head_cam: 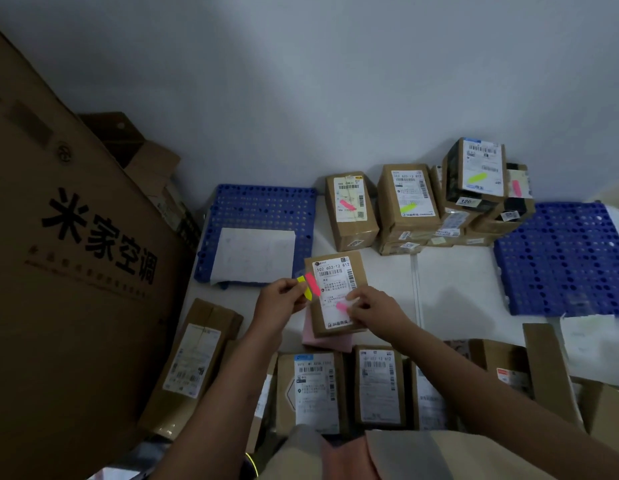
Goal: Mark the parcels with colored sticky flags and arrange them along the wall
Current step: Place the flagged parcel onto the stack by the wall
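A small brown parcel [336, 261] with a white label lies on the floor in the middle, on top of a pink packet [322, 341]. My left hand [278, 301] pinches a pad of pink and yellow sticky flags [310, 285] just left of the parcel. My right hand [374, 311] pinches a pink flag [341, 307] against the parcel's label. By the wall stand flagged parcels: one with a pink flag [349, 211], one with a yellow flag [407, 199], and a stack [474, 178] with yellow and pink flags.
A huge cardboard box [69, 271] fills the left. Blue perforated mats lie at the back middle [259, 202], with a white sheet on it, and at the right [564, 258]. Several unflagged parcels [377, 386] lie in a row near my legs, plus one at the left [193, 358].
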A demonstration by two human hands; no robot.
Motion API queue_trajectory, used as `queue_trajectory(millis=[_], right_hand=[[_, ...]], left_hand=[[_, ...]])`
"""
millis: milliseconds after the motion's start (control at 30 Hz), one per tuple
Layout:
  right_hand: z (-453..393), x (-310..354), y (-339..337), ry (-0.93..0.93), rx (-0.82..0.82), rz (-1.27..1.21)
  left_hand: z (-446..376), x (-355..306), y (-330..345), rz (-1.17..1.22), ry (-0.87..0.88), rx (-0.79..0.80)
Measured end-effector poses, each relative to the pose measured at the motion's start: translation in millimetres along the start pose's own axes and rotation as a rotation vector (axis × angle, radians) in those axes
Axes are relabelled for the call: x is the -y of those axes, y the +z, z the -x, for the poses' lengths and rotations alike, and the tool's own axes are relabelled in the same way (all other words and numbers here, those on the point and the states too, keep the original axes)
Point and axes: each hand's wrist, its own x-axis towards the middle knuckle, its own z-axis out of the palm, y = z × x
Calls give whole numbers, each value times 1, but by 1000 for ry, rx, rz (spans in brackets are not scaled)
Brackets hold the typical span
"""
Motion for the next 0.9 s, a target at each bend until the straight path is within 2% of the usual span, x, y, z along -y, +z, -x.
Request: queue_trajectory(millis=[233, 500, 567, 667, 733, 800, 833, 900], right_hand=[[-15, 8, 12, 29, -82, 182], [-24, 13, 13, 107, -114, 544], [-21, 9, 8, 84, -194, 487], [-15, -6, -1, 29, -372, 230], [-14, -18, -4, 95, -311, 84], [-11, -23, -3, 192, -124, -39], [-8, -23, -3, 193, -66, -86], [-3, -14, -7, 90, -52, -160]], left_hand=[[1, 4, -7, 5, -23, -6], [3, 4, -1, -19, -27, 34], [4, 5, 1, -33, -29, 28], [3, 10, 5, -25, -73, -2], [5, 10, 11, 37, -154, 31], [9, 10, 18, 120, -222, 84], [11, 8, 20, 141, -228, 103], [11, 1, 22, 149, -190, 114]])
